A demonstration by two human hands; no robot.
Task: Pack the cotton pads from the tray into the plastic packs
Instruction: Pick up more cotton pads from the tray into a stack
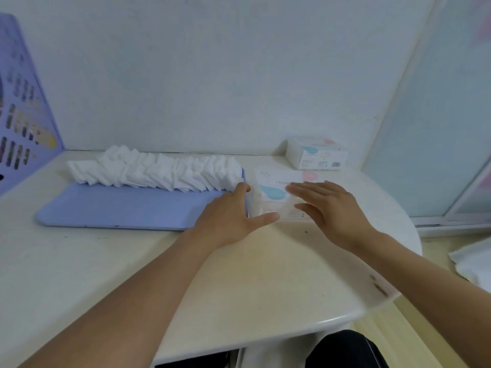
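Observation:
A long row of white cotton pads (156, 171) lies along the far side of a lilac tray (119, 208) on the table. To the tray's right lies a flat plastic pack (273, 192) with a blue drop and a pink mark printed on it. My left hand (233, 211) hovers over the tray's right end with straight fingers, its thumb reaching toward the pack's near edge. My right hand (326, 205) is spread flat over the pack's right half, fingers straight. Whether either hand touches the pack I cannot tell.
A second, filled pack (317, 154) stands at the back right by the wall. A lilac perforated basket (21, 107) leans at the far left. The cream table (239, 274) curves off at the right, with white material (470, 264) beyond its edge.

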